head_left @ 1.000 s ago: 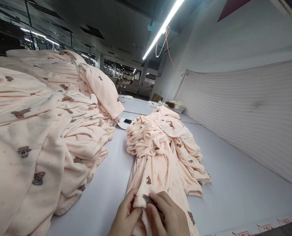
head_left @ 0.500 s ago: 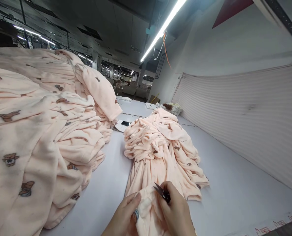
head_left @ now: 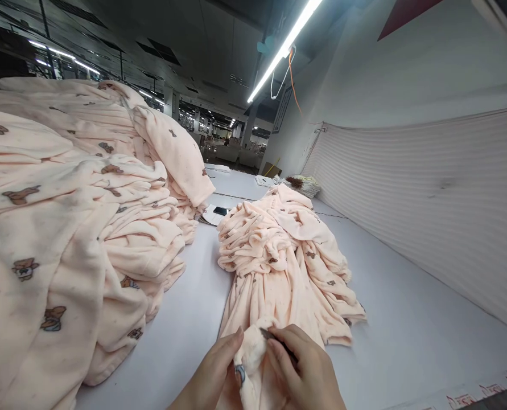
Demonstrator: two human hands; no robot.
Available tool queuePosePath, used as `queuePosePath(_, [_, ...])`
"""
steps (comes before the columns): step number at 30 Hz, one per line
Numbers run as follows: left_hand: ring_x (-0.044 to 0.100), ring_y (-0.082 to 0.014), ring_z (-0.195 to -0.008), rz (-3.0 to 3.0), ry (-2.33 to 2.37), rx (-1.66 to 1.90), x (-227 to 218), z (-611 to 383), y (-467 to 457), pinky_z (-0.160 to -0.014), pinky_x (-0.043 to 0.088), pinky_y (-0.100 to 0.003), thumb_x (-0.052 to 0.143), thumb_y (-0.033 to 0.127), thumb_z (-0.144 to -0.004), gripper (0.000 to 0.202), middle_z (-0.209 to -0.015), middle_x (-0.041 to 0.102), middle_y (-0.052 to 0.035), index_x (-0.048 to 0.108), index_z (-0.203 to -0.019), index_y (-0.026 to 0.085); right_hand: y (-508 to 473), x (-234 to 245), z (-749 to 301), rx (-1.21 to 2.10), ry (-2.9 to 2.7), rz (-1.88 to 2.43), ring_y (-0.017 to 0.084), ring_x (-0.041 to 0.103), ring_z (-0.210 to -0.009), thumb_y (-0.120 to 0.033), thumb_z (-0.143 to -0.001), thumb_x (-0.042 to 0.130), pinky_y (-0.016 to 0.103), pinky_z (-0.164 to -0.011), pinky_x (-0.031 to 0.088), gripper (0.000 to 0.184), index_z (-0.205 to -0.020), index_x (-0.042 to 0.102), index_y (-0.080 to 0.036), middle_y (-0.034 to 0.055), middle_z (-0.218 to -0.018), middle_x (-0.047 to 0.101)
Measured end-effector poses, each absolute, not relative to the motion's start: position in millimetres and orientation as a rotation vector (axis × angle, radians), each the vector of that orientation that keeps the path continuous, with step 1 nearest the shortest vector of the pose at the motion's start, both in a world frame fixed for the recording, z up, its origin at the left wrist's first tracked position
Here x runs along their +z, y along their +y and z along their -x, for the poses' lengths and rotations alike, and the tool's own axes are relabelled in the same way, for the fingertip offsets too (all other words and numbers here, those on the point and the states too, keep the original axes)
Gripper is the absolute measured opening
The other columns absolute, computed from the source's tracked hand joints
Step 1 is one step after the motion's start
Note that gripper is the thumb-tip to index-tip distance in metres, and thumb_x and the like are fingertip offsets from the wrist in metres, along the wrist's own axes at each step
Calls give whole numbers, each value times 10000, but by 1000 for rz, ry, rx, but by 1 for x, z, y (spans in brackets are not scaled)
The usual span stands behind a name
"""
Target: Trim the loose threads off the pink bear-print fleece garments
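A pale pink fleece garment printed with small brown bears lies bunched on the table, its near edge drawn up toward me. My left hand pinches that edge between thumb and fingers, the lighter inner side of the cloth facing up. Closed around small dark thread snips, my right hand sits just to the right. The snips' tip touches or nearly touches the fabric edge; most of their body is hidden by my fingers.
A tall heap of the same pink fleece fills the left side of the white table. Beyond the garment lie a phone on white papers and a folded pile of cloth. A striped fabric sheet hangs along the right wall.
The snips have tilted and moved slightly left onto the fabric edge, and my right fingers now cover more of them. The held edge has turned, showing more of its lighter side.
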State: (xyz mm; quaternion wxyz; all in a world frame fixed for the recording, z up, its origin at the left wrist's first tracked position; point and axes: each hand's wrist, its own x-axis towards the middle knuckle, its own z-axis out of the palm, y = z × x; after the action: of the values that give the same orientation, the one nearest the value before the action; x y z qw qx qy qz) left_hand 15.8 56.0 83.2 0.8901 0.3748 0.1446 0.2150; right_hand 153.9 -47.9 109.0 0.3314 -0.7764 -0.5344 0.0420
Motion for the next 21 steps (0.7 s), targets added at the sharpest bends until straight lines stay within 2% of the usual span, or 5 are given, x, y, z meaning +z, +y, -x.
queuePosePath(2, [620, -256, -964, -827, 268, 436, 82, -14, 58, -911, 435, -340, 586, 477, -835, 385, -930, 737, -86, 734, -930, 134, -51, 110, -155, 120, -1367, 2045, 182, 660, -809, -387, -929, 430, 245, -672, 483, 296, -950, 695, -256, 34, -869, 692])
queuePosePath(5, [622, -233, -895, -897, 246, 386, 78, -13, 62, -885, 433, -333, 524, 461, -881, 398, -891, 727, -90, 723, -942, 122, -57, 109, -154, 129, -1409, 2019, 180, 661, -819, -392, -903, 476, 239, -678, 499, 271, -1045, 668, -263, 36, -910, 690])
queuePosePath(11, [601, -189, -815, -970, 291, 429, 75, -14, 61, -841, 432, -305, 553, 439, -872, 337, -806, 695, -53, 704, -890, 138, -67, 108, -147, -207, -1577, 2098, 187, 663, -758, -336, -943, 407, 261, -608, 481, 276, -1082, 637, -273, 39, -892, 681])
queuePosePath(16, [584, -186, -805, -979, 308, 447, 78, -12, 55, -832, 428, -296, 571, 474, -847, 345, -753, 669, -33, 692, -852, 151, -75, 101, -144, -338, -1719, 2021, 193, 668, -759, -333, -914, 468, 271, -633, 506, 291, -1157, 604, -249, 56, -928, 691])
queuePosePath(21, [518, -144, -695, -1004, 310, 442, 83, -13, 52, -710, 408, -248, 591, 471, -825, 327, -680, 581, 15, 622, -723, 161, -80, 109, -143, -266, -1663, 2079, 200, 663, -753, -329, -950, 409, 278, -630, 495, 262, -1073, 632, -266, 49, -897, 685])
